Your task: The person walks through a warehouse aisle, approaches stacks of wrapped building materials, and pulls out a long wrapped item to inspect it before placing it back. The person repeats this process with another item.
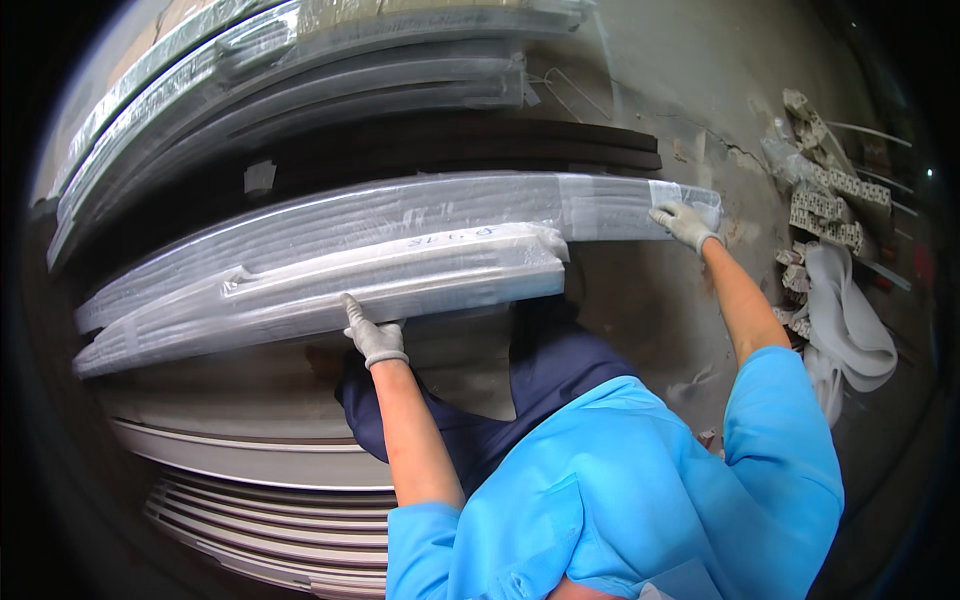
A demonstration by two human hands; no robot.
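Note:
Two long bundles of bars in clear plastic wrap lie side by side before me. My left hand (374, 338), in a pale work glove, is at the near edge of the nearer wrapped bundle (470, 272). One digit points up against its side, and the rest bend in under the edge, mostly hidden. At the right end of the farther wrapped bundle (440, 204), my gloved right hand (684, 222) rests with its fingers bent onto the plastic, beside a lighter taped band. The nearer bundle ends well short of the farther one. Faint handwriting marks its wrap.
Behind lie dark bars (560, 140) and a stack of wrapped profiles (400, 85). Pale slatted lengths (290, 535) are at the lower left. On the right, cut profile pieces (828, 218) and a looped white strip (850, 320) lie on the concrete floor (690, 330).

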